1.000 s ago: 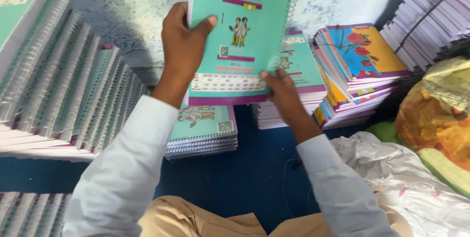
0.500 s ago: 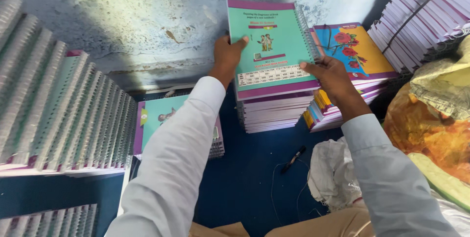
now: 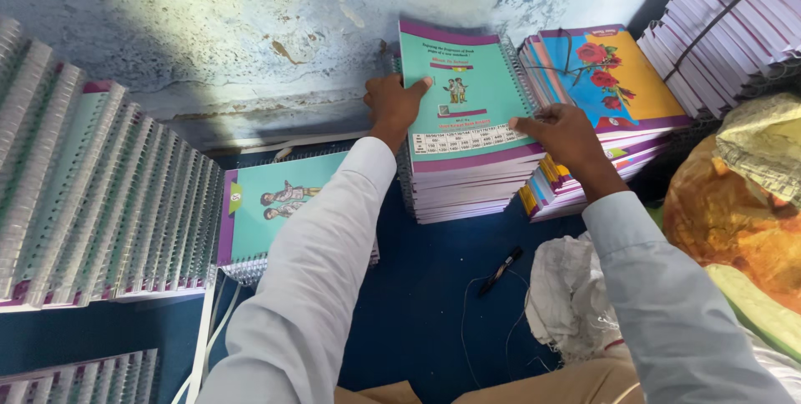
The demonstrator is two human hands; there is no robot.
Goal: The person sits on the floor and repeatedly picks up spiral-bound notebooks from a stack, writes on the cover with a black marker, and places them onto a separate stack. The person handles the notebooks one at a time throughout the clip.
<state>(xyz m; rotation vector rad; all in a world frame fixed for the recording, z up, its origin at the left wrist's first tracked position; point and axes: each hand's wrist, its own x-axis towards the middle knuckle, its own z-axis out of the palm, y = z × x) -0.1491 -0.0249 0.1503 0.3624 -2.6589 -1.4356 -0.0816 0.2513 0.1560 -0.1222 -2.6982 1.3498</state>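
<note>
Both grips close on one teal spiral notebook [image 3: 464,95]: left hand [image 3: 394,105] clamps its left edge, right hand [image 3: 561,133] pinches its right edge. Directly under the grips sits the notebook stack [image 3: 467,191] carrying it. Beside the right grip lies a flower-cover book pile [image 3: 613,78]; below it, a black pen [image 3: 501,270].

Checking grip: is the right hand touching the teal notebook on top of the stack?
Touching. The head view shows the right hand with fingertips pressed on the teal notebook's right edge.
</note>
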